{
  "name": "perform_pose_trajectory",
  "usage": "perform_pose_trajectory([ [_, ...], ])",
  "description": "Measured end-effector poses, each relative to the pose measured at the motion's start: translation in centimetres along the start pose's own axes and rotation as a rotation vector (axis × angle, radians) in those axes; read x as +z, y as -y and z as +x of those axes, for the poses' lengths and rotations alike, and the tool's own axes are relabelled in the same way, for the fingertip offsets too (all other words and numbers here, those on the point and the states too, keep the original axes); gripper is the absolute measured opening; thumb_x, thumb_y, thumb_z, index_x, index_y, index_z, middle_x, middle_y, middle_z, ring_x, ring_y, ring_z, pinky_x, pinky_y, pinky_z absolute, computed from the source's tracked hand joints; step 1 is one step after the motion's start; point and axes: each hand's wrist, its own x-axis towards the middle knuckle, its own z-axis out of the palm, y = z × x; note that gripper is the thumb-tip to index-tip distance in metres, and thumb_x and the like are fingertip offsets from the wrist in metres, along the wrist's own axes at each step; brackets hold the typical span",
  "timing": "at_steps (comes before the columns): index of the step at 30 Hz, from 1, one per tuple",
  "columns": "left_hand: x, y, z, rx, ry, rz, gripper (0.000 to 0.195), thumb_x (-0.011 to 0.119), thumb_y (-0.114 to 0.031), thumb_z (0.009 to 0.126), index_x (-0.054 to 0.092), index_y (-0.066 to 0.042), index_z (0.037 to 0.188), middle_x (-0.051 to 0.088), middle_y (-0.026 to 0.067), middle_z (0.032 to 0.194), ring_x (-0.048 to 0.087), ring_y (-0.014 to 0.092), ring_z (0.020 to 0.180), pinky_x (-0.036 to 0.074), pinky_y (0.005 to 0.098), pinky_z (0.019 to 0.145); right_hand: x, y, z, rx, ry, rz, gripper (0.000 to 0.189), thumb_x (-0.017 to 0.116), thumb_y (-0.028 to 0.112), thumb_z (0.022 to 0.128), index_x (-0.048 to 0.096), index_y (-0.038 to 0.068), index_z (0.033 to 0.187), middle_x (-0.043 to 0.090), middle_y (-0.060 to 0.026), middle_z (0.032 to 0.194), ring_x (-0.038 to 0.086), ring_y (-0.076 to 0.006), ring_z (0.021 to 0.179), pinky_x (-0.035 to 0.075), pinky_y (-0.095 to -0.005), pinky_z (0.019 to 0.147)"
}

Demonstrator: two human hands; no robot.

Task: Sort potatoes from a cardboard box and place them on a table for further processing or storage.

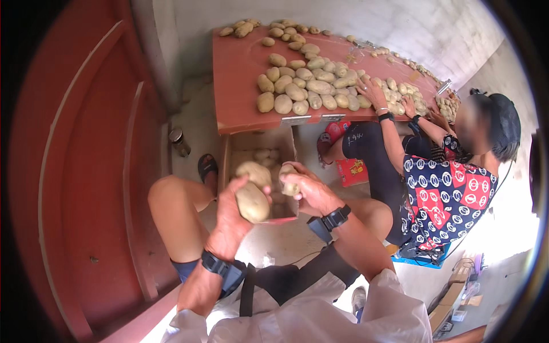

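Note:
Two large potatoes [252, 202] rest in my left hand [231, 214], one beyond the other, the thumb lying across them. My right hand [315, 188] grips potatoes [290, 179] between thumb and fingers; the hand hides part of them, so I cannot tell how many. Both hands are above an open cardboard box [296, 150] on the floor between my knees. Inside it, several more potatoes [266, 155] lie near the far side, partly in shadow. My hands block much of the view into the box.
Beyond the box stands a red table [240, 55] bearing many potatoes [319, 87]. On the right a seated co-worker [446, 184] has both hands on the potatoes there. A metal flask [179, 141] stands on the floor at left, near a red door [98, 193]. A red bag [354, 171] lies under the table.

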Motion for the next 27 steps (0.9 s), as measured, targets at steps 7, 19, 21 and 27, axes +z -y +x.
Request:
perform_pose_trajectory([
  [7,-7.3,7.2,0.6,-0.150,-0.186,-0.159,0.038,0.071,-0.024,0.094,0.059,-0.007,0.125,0.068,0.0145,0.112,0.069,0.033,0.090,0.061,0.0466,0.077,1.9,2.4,3.0,0.076,-0.048,-0.513,0.075,0.078,0.040,0.081,0.053,0.008,0.144,0.065,-0.0063,0.125,0.057,-0.0154,0.108,0.044,-0.0312,0.072],
  [19,-13.6,8.5,1.9,-0.200,-0.145,-0.126,0.043,0.074,-0.022,0.091,0.059,-0.007,0.129,0.067,0.0159,0.116,0.068,0.033,0.093,0.061,0.0442,0.080,1.6,14.8,12.5,-0.378,-0.132,-0.666,0.052,0.074,0.026,0.085,0.063,0.001,0.129,0.067,-0.0047,0.102,0.063,-0.0123,0.090,0.048,-0.0269,0.063],
  [21,-14.2,8.8,1.9,-0.189,-0.129,-0.125,0.043,0.074,-0.022,0.091,0.060,-0.006,0.128,0.067,0.0151,0.117,0.068,0.033,0.096,0.060,0.0444,0.081,-0.4,16.3,14.7,-0.529,-0.196,-0.749,0.049,0.074,0.024,0.085,0.064,0.000,0.126,0.068,-0.0071,0.106,0.064,-0.0146,0.091,0.051,-0.0283,0.067],
  [27,-14.8,8.2,1.3,-0.174,-0.151,-0.099,0.042,0.071,-0.020,0.094,0.056,-0.002,0.129,0.062,0.0173,0.121,0.066,0.035,0.101,0.061,0.0431,0.083,-7.7,19.3,20.1,-0.587,-0.412,-0.634,0.024,0.070,0.016,0.088,0.075,0.005,0.109,0.076,-0.0133,0.101,0.073,-0.0239,0.098,0.056,-0.0371,0.083],
])
